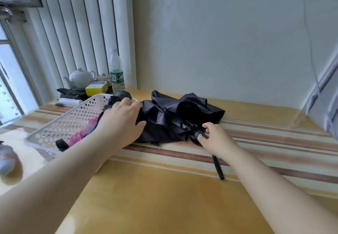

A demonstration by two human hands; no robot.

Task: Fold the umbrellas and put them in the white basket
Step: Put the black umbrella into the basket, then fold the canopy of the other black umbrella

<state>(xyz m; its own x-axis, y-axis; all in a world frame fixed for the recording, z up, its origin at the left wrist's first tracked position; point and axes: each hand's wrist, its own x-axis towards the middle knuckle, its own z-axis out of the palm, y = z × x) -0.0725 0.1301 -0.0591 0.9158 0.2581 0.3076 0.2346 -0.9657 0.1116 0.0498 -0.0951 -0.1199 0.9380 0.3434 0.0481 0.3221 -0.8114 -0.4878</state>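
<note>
Against the wall, left hand (pixel 122 122) presses black umbrella (pixel 175 118) beside basket (pixel 73 116); right hand (pixel 214 138) grips its handle (pixel 199 134).

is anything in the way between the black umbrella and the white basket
Nothing visible stands between them: the black umbrella lies on the table right beside the white basket. The left hand rests on its canopy at the basket side. A pink umbrella already lies in the basket, taking some room.

The black umbrella (pixel 175 116) is thin matt cloth, softly creased, its handle (pixel 199 135) smooth dark plastic. The white basket (pixel 73 116) is perforated plastic — faintly glossy. The table (pixel 164 197) looks like varnished wood — shiny, striped. The bottle (pixel 116 70) is clear plastic; the teapot (pixel 80 78) glazed ceramic.
</note>
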